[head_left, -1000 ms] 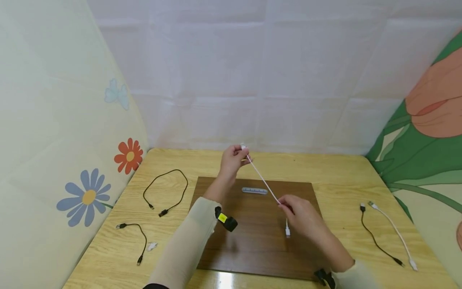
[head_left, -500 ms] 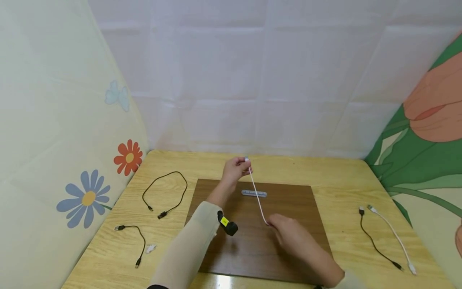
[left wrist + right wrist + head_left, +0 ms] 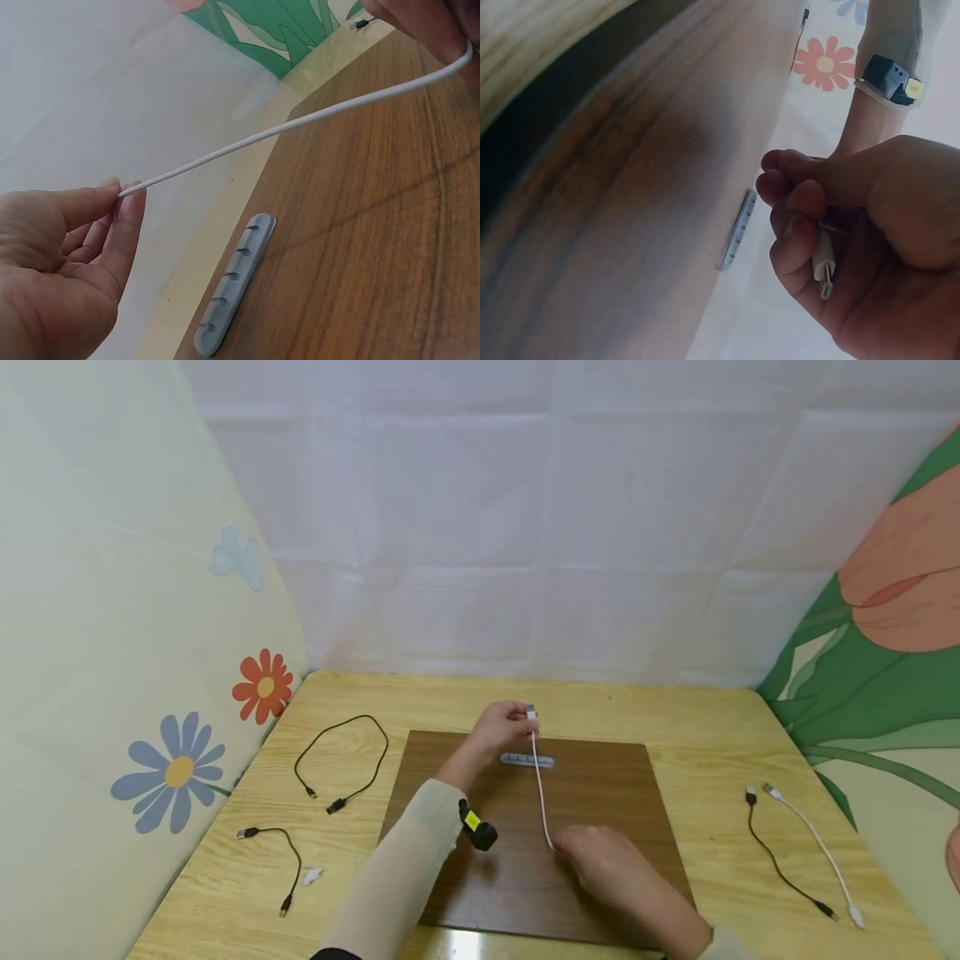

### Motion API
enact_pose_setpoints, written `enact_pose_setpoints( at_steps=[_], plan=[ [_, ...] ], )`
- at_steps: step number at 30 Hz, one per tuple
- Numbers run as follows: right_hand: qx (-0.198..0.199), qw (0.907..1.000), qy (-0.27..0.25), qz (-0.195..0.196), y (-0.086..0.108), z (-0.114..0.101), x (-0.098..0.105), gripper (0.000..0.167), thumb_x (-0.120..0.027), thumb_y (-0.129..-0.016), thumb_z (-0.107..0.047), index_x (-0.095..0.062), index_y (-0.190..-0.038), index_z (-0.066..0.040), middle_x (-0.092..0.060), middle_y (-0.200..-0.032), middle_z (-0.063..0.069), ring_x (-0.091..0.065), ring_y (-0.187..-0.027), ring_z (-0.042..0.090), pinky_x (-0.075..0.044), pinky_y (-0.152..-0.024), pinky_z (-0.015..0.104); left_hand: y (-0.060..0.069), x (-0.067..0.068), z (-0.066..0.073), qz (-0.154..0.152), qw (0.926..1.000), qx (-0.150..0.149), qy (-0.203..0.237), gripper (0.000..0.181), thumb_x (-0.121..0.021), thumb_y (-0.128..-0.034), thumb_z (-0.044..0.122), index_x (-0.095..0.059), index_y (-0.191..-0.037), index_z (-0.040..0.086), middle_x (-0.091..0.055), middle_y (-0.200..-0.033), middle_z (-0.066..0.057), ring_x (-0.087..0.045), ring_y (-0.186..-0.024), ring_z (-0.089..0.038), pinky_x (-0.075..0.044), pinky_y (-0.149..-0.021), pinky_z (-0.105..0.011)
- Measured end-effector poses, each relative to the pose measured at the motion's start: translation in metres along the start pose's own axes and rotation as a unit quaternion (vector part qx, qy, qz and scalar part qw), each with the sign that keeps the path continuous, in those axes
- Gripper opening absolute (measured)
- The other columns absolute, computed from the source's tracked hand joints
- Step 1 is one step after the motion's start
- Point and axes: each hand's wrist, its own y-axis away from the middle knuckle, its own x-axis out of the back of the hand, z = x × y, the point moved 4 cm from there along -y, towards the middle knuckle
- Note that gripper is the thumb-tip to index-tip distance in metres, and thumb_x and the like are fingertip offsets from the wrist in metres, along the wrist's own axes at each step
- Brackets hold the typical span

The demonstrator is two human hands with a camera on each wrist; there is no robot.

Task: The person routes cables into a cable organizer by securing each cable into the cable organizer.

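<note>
A white USB cable (image 3: 539, 785) hangs between both hands over the brown board. My left hand (image 3: 504, 727) pinches it just by its USB-A plug (image 3: 531, 712), which points up and away. In the left wrist view, the thumb and fingertips of the left hand (image 3: 82, 255) meet on the cord. My right hand (image 3: 600, 860) grips the other stretch, lower and nearer. The right wrist view shows the small plug (image 3: 824, 274) sticking out from the curled fingers of the right hand (image 3: 840, 225). Beneath the cable lies a grey-blue slotted cable holder (image 3: 235, 285) on the board.
The brown board (image 3: 480, 893) lies mid-table. Two black cables (image 3: 387, 752) (image 3: 298, 852) and a small white piece (image 3: 312, 876) are at the left. Another black cable (image 3: 780, 860) and a white cable (image 3: 817, 843) lie at the right. Printed cloth surrounds the table's back and sides.
My left hand has come lower and slightly right with the plug. My right hand has moved left and nearer, and the small plug that dangled below it is now inside its fingers.
</note>
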Motion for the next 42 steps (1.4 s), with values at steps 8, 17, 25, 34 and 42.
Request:
enact_pose_setpoints(
  at_steps=[8, 17, 25, 34, 42],
  plan=[
    [-0.006, 0.9992, -0.006, -0.039, 0.000, -0.002, -0.004, 0.023, -0.067, -0.093, -0.006, -0.058, -0.075, -0.019, -0.057, -0.067, -0.008, -0.056, -0.061, 0.009, -0.047, -0.051, 0.030, -0.007, -0.010, -0.016, -0.007, 0.9996, 0.016, -0.022, 0.019, -0.069, -0.0939, -0.001, -0.063, -0.110, -0.006, -0.067, -0.092, -0.011, -0.071, -0.077, -0.017, -0.060, -0.084, -0.043],
    [0.005, 0.9989, 0.015, -0.043, 0.002, -0.006, -0.006, 0.028, -0.068, -0.080, 0.008, -0.058, -0.074, -0.018, -0.059, -0.067, -0.004, -0.058, -0.059, 0.011, -0.047, -0.049, 0.030, -0.010, -0.017, -0.032, 0.004, 0.9982, 0.019, -0.057, 0.018, -0.073, -0.0919, 0.002, -0.065, -0.107, -0.003, -0.067, -0.091, -0.009, -0.073, -0.077, -0.019, -0.061, -0.072, -0.031],
    [0.012, 0.9984, 0.036, -0.043, 0.001, -0.010, -0.006, 0.023, -0.069, -0.084, 0.004, -0.061, -0.074, -0.015, -0.062, -0.067, 0.000, -0.062, -0.061, 0.016, -0.049, -0.050, 0.032, -0.012, -0.019, -0.036, 0.009, 0.9973, 0.017, -0.071, 0.016, -0.073, -0.0911, -0.001, -0.065, -0.105, -0.004, -0.064, -0.089, -0.009, -0.071, -0.076, -0.016, -0.061, -0.070, -0.027],
    [0.007, 0.9982, 0.044, -0.039, -0.001, -0.011, -0.006, 0.019, -0.068, -0.086, 0.002, -0.063, -0.075, -0.013, -0.063, -0.069, 0.002, -0.064, -0.062, 0.020, -0.050, -0.051, 0.033, -0.013, -0.019, -0.039, 0.010, 0.9898, -0.009, -0.142, 0.017, -0.077, -0.0886, 0.003, -0.067, -0.102, 0.000, -0.065, -0.089, -0.006, -0.068, -0.076, -0.014, -0.060, -0.070, -0.025],
    [0.008, 0.9983, 0.045, -0.037, -0.001, -0.009, -0.006, 0.019, -0.067, -0.085, 0.002, -0.061, -0.076, -0.013, -0.062, -0.069, 0.002, -0.064, -0.062, 0.021, -0.050, -0.050, 0.034, -0.018, -0.021, -0.038, -0.012, 0.9669, -0.073, -0.244, 0.023, -0.081, -0.0857, 0.006, -0.069, -0.105, 0.002, -0.067, -0.091, -0.004, -0.065, -0.079, -0.010, -0.057, -0.071, -0.022]
  ],
)
